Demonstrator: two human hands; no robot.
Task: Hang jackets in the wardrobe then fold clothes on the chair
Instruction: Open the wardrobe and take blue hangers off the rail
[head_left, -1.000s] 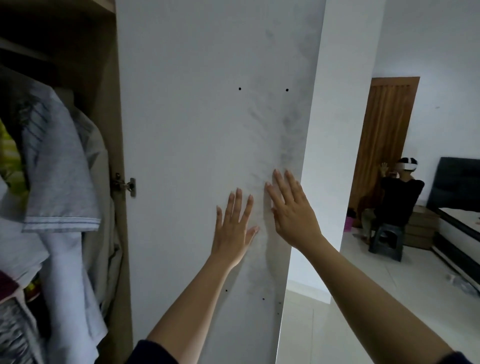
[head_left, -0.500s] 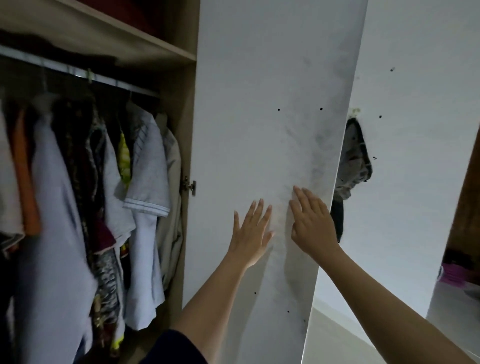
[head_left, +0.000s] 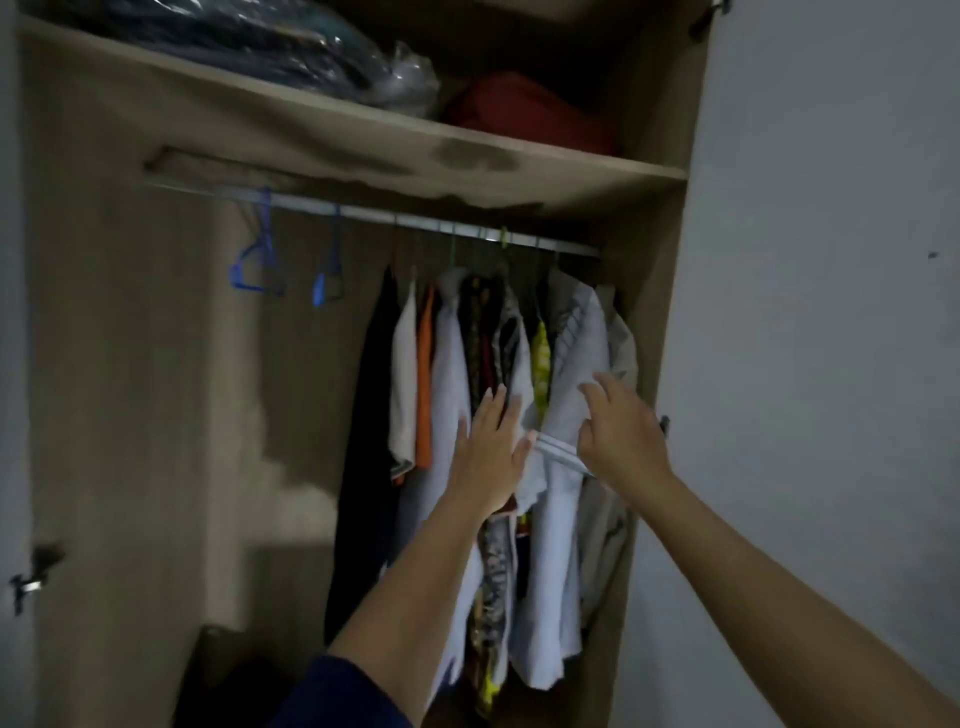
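Both hands moved off the wardrobe door (head_left: 831, 364) onto the hanging clothes (head_left: 457, 353): left hand (head_left: 491, 457) flat, fingers straight; right hand (head_left: 623, 441) curled at a grey shirt (head_left: 571, 374), pinch indeterminate.

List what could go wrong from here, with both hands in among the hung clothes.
1. The hung clothes are packed tight at the right end of the rail. The left hand pressing them aside could slip a garment off its hanger.
2. The right hand is at the striped sleeve of the pale shirt. A tug there might pull it crooked or off.
3. The empty blue hangers hang far left, so anything crammed in on the right would likely crease.
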